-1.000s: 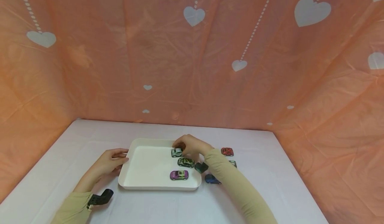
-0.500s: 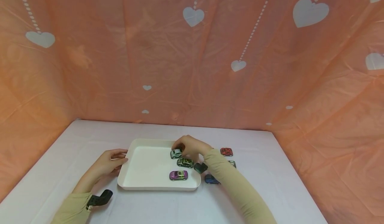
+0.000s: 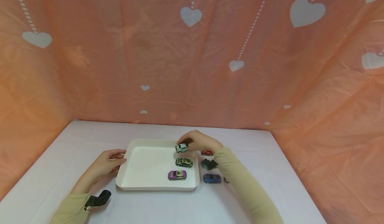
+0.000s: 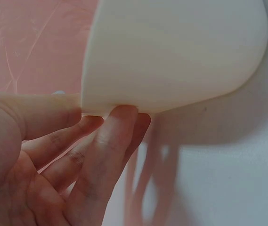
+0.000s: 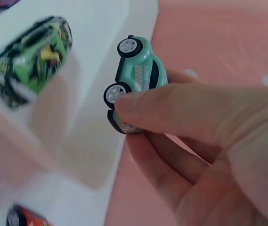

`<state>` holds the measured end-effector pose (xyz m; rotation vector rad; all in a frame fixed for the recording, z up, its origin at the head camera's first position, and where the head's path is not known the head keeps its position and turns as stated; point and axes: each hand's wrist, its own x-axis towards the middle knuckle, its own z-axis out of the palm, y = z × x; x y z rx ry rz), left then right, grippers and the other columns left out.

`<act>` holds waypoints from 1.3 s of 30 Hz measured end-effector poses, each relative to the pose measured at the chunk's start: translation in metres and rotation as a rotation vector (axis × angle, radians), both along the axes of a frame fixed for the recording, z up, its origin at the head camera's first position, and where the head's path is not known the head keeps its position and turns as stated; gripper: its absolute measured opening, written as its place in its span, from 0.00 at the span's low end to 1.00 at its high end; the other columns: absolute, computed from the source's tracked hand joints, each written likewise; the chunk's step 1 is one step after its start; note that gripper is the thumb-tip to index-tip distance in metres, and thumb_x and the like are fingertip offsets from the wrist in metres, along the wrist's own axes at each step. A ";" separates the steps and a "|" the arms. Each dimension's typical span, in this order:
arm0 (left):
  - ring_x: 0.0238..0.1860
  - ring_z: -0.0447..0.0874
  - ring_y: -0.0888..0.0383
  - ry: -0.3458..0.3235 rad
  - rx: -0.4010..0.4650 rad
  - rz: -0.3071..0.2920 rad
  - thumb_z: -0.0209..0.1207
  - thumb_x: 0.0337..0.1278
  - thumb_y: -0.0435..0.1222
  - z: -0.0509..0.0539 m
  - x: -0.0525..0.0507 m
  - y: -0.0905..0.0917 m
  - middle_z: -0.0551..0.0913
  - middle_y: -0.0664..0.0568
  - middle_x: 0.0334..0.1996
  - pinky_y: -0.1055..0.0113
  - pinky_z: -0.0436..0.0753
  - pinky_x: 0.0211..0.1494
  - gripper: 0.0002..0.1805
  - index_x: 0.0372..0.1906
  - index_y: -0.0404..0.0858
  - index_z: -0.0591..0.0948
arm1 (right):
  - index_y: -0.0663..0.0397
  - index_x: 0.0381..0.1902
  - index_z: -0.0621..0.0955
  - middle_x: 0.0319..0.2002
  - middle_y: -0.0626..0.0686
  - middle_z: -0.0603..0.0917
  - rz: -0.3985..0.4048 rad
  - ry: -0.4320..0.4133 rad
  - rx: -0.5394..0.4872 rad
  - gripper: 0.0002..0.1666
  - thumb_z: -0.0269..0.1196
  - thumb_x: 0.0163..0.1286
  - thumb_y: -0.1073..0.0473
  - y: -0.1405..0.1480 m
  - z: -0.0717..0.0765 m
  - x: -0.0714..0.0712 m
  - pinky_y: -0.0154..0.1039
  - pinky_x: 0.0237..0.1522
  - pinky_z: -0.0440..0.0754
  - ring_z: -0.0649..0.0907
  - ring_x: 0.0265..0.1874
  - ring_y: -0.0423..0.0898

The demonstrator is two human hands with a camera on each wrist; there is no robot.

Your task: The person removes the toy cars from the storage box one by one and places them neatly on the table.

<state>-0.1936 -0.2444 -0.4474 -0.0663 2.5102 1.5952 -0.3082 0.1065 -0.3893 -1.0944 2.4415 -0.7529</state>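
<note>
A light green toy car [image 3: 181,148], pale from above, is pinched between the thumb and fingers of my right hand [image 3: 199,140]. It hangs tilted over the far right corner of the white tray [image 3: 144,167]. In the right wrist view, the wheeled side of this toy car [image 5: 141,70] faces the camera. My left hand [image 3: 105,164] holds the tray's left side; the left wrist view has the thumb at the rim and fingertips against the outer wall [image 4: 171,56]. A green patterned toy car [image 3: 184,162] and a purple toy car [image 3: 177,175] stand inside the tray.
Right of the tray, a blue toy car [image 3: 212,178] and a red toy car [image 3: 207,153] stand on the white tablecloth [image 3: 144,207]. Part of another small thing [image 3: 226,180] shows beside the right sleeve [image 3: 246,184]. An orange curtain with hearts [image 3: 168,84] closes the back.
My right hand has lifted the light green toy car off the tray floor, up and slightly right. The blue toy car is now less covered by the arm. My left hand stays at the tray.
</note>
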 end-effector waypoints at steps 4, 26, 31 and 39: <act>0.33 0.79 0.55 0.002 -0.024 0.004 0.58 0.63 0.32 0.000 0.000 0.001 0.78 0.35 0.48 0.63 0.80 0.29 0.26 0.62 0.24 0.69 | 0.48 0.51 0.83 0.48 0.42 0.82 0.008 0.027 -0.003 0.24 0.65 0.59 0.73 0.019 0.005 -0.001 0.39 0.52 0.77 0.80 0.47 0.37; 0.34 0.81 0.55 -0.031 -0.019 0.008 0.58 0.63 0.33 0.003 0.001 0.002 0.78 0.36 0.47 0.63 0.81 0.31 0.27 0.63 0.24 0.68 | 0.54 0.52 0.82 0.49 0.49 0.82 -0.126 0.099 0.016 0.22 0.65 0.60 0.72 0.141 0.013 0.005 0.46 0.54 0.76 0.81 0.50 0.49; 0.33 0.81 0.55 -0.036 -0.020 0.013 0.58 0.63 0.33 0.004 0.000 0.002 0.78 0.36 0.47 0.63 0.80 0.31 0.27 0.63 0.24 0.67 | 0.58 0.51 0.82 0.49 0.54 0.83 -0.163 0.092 -0.001 0.23 0.64 0.58 0.76 0.164 0.007 0.006 0.48 0.52 0.77 0.81 0.50 0.54; 0.32 0.80 0.55 -0.017 -0.032 0.003 0.58 0.63 0.32 0.006 0.001 0.003 0.78 0.35 0.46 0.64 0.79 0.29 0.27 0.62 0.23 0.68 | 0.60 0.50 0.82 0.48 0.55 0.83 -0.203 0.120 0.016 0.22 0.64 0.56 0.78 0.194 -0.005 0.005 0.51 0.52 0.76 0.81 0.49 0.55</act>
